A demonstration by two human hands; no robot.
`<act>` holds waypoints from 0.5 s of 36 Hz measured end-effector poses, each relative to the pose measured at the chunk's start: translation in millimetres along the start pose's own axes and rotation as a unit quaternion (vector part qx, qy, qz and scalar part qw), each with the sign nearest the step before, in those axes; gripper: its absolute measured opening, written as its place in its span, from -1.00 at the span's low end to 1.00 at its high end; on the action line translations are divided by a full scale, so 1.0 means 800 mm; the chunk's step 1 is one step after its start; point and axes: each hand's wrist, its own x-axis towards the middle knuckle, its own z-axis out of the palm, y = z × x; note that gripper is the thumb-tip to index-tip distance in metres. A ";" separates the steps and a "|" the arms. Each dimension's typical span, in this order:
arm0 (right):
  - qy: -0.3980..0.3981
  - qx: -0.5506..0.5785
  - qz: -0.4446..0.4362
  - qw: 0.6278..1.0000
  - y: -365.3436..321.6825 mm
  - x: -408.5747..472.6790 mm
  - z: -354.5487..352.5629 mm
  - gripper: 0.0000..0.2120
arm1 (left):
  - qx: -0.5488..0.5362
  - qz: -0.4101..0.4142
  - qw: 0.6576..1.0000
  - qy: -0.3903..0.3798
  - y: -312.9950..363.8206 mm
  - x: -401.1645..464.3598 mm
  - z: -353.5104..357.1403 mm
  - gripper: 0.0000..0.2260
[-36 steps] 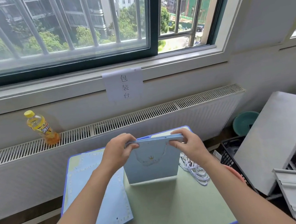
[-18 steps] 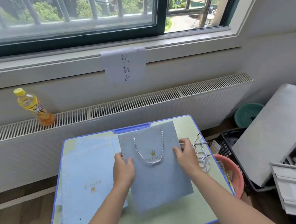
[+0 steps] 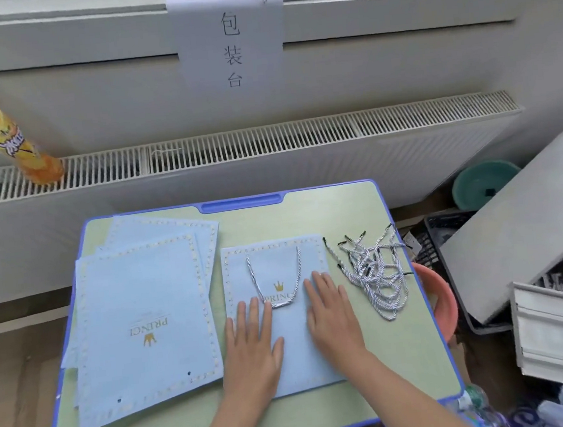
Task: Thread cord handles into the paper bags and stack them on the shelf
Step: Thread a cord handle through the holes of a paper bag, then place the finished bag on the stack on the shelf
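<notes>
A light blue paper bag [image 3: 275, 265] lies flat in the middle of the green table [image 3: 308, 217], its grey-white cord handle [image 3: 277, 296] looped over a gold crown logo. My left hand [image 3: 252, 350] presses flat on the bag's lower left part. My right hand [image 3: 331, 318] lies flat on its right side. Both hands have fingers spread and hold nothing. A pile of flat blue bags without handles [image 3: 142, 316] lies to the left. Loose twisted cords [image 3: 371, 270] lie in a tangle to the right.
A yellow drink bottle [image 3: 1, 137] stands on the radiator cover [image 3: 266, 139] behind the table. A paper sign [image 3: 229, 42] hangs on the wall. To the right are a pink basin [image 3: 439, 298], a teal basin [image 3: 480, 184], a black crate [image 3: 443, 232] and a grey cabinet [image 3: 528, 224].
The bag stood upright between both hands, then was laid down flat on the table. My hands moved from gripping its edges to pressing flat on it. The camera tilted down.
</notes>
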 end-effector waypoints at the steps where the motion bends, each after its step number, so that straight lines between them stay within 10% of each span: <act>1: 0.002 -0.010 -0.009 1.000 0.004 -0.003 0.004 -0.52 | 0.001 0.002 1.000 0.007 0.002 -0.001 0.003 -0.46; 11: 0.085 -0.017 -0.071 0.994 0.008 0.039 -0.001 -0.70 | -0.034 -0.036 0.997 0.058 0.026 0.023 -0.003 -0.49; 18: -0.003 -0.062 -0.080 0.995 0.005 0.079 -0.010 -0.48 | -0.019 -0.087 0.994 0.056 0.020 0.077 -0.006 -0.48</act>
